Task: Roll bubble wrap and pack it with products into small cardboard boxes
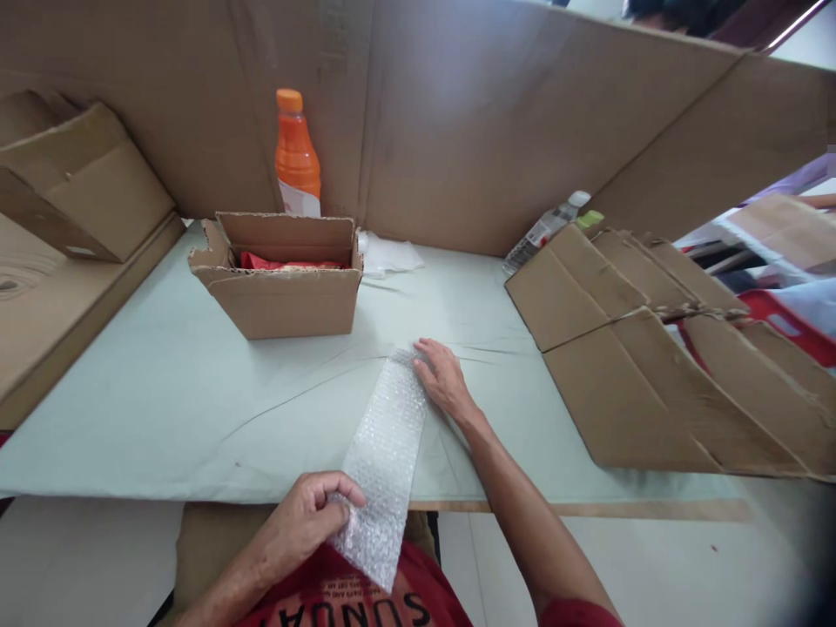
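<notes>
A strip of bubble wrap (387, 444) slants across the front edge of the table, its near end hanging over my lap. My left hand (306, 522) pinches its left side near that lower end, thumb against forefinger. At the far end, my right hand (444, 376) rests on the tabletop with fingers stretched out, the fingertips touching the strip's upper right corner. Beyond the strip stands an open cardboard box (297, 305) with red packets (287, 263) inside.
Behind the box is an orange bottle (298, 157). A white plastic piece (390, 255) lies beside the box. Cardboard bins (627, 383) and a clear bottle (545, 233) stand at right. More cardboard boxes (91, 183) are at left. A tall cardboard wall (457, 122) closes the back of the pale-covered table (163, 409).
</notes>
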### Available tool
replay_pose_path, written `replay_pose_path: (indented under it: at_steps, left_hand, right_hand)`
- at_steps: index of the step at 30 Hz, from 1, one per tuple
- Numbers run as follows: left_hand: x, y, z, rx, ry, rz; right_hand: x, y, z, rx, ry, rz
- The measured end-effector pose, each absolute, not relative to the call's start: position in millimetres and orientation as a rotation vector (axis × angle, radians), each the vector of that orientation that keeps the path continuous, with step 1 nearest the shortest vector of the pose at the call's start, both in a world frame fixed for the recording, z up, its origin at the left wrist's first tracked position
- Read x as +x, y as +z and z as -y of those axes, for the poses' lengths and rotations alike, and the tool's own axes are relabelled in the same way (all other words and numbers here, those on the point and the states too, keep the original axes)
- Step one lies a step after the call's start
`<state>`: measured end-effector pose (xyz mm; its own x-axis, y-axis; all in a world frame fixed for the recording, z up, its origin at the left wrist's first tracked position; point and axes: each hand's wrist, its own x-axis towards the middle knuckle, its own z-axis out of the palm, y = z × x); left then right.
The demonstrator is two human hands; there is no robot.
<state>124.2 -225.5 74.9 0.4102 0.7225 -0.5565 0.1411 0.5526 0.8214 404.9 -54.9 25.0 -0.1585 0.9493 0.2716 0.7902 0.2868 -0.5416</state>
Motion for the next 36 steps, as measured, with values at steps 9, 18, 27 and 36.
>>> replay_pose_path:
  at_steps: [9, 18, 27, 36]
  left_hand:
    - [128, 70, 233, 1.023, 0.332, -1.084]
    - [132, 82, 233, 1.064, 0.326, -1.095]
    - [129, 84, 228, 0.858, 0.431, -1.092]
    - [155, 85, 149, 0.48, 0.683, -0.942]
  right_hand:
    - [398, 27, 52, -1.623, 0.379, 2.107]
    - [376, 50, 45, -1.607, 0.292, 2.132]
    - [382, 54, 42, -1.543, 0.252, 1.972]
    - [394, 71, 141, -1.415, 0.691, 1.594]
